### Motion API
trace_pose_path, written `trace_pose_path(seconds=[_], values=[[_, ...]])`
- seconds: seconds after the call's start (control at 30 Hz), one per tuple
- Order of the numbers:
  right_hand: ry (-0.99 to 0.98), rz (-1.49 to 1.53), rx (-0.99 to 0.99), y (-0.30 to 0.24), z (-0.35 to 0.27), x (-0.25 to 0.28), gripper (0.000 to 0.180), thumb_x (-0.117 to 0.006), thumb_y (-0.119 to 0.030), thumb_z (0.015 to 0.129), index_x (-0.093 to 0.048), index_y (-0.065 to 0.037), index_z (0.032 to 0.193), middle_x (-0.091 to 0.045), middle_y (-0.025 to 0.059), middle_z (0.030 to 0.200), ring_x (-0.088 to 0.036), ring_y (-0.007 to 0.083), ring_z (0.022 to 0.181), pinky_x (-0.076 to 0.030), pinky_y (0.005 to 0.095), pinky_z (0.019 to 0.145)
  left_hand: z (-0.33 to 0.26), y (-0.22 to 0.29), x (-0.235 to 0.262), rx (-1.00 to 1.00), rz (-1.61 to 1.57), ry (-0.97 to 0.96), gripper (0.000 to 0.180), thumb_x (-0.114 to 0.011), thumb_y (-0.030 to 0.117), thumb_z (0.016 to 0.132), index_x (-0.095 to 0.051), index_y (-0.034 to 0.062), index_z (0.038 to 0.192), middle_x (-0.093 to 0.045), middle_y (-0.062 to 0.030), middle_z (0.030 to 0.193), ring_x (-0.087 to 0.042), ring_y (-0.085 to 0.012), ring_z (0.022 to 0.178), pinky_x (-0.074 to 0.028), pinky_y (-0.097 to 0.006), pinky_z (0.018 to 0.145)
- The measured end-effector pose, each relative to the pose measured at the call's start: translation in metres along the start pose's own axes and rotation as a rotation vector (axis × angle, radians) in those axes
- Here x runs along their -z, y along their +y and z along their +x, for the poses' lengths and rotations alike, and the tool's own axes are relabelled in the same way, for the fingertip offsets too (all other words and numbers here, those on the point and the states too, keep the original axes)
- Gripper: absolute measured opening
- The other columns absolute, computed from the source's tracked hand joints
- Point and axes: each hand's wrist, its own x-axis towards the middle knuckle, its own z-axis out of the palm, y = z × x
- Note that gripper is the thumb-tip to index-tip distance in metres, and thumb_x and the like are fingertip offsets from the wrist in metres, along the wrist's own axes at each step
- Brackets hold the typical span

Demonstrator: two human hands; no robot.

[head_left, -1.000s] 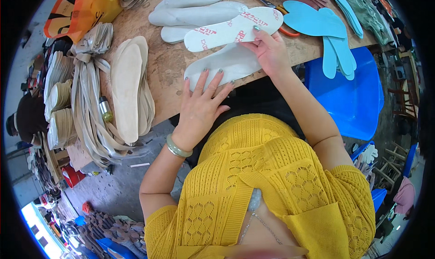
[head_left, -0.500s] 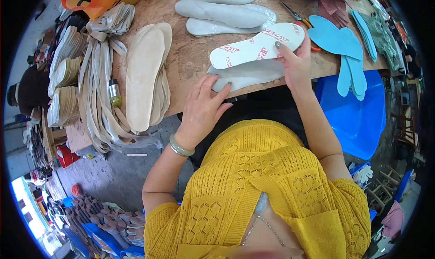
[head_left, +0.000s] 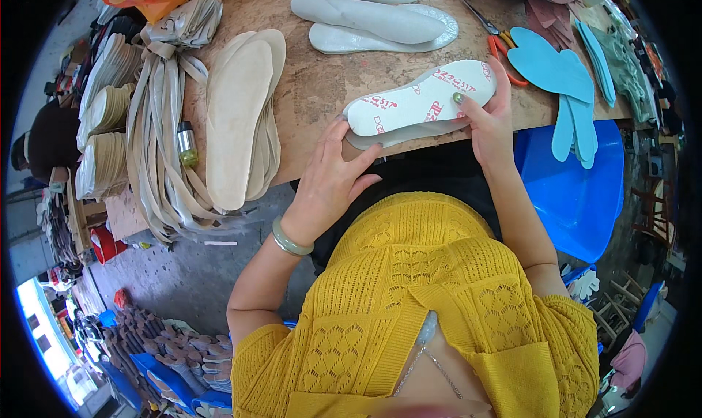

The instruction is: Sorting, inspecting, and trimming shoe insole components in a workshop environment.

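Note:
A white insole (head_left: 402,100) with red print lies over a greyish-white, shoe-sole-shaped piece (head_left: 417,134), whose near edge shows beneath it. My right hand (head_left: 491,122) grips the right end, thumb on the printed face and fingers round the far side. At the left end my left hand (head_left: 333,162) touches the edges with its fingers spread and its thumb apart. Both pieces are at the table's near edge; how much the table bears them is hidden. Beyond them lie several pale, shiny sole-shaped pieces (head_left: 373,19).
Beige insoles (head_left: 238,118) and a bundle of beige strips (head_left: 157,125) with a small bottle (head_left: 187,144) lie left on the table (head_left: 311,96). Orange-handled scissors (head_left: 504,49) and blue insoles (head_left: 552,67) lie right. A blue tub (head_left: 567,191) stands below the edge.
The white insole has come down toward me and now covers most of the greyish-white piece. My right hand moved with it; my left fingers now reach the insole's left end too.

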Motion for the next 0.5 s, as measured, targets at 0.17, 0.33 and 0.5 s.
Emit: trace_pose_path(seconds=[0.17,0.33,0.5], values=[[-0.037,-0.058,0.023,0.0016,-0.0028,0.0015,0.08,-0.061,0.006,0.08,-0.02,-0.005,0.148,-0.054,0.0142,0.117,-0.064,0.0176,0.096,-0.058,0.0263,0.076,-0.0026,0.0033,0.0016,0.048,0.0,0.006,0.051,-0.083,0.021,0.071,-0.064,0.0156,0.118,-0.038,-0.0217,0.139,-0.038,-0.0436,0.133,-0.037,-0.047,0.108],[-0.043,-0.107,0.008,-0.0013,-0.0031,0.001,0.079,-0.062,0.005,0.081,-0.021,-0.005,0.148,-0.054,0.014,0.117,-0.064,0.0175,0.097,-0.058,0.0263,0.076,-0.0046,0.0062,0.0048,0.057,0.039,-0.013,0.052,-0.082,0.023,0.072,-0.064,0.017,0.12,-0.037,-0.0218,0.14,-0.036,-0.0436,0.135,-0.036,-0.049,0.109],[-0.03,-0.154,0.025,-0.0023,-0.0031,0.0012,0.081,-0.064,0.004,0.08,-0.021,-0.005,0.148,-0.055,0.0144,0.116,-0.063,0.017,0.098,-0.058,0.0257,0.074,0.0051,0.0082,0.0046,0.041,0.011,0.056,0.052,-0.083,0.023,0.072,-0.063,0.013,0.119,-0.042,-0.0203,0.135,-0.041,-0.0423,0.13,-0.039,-0.049,0.104]])
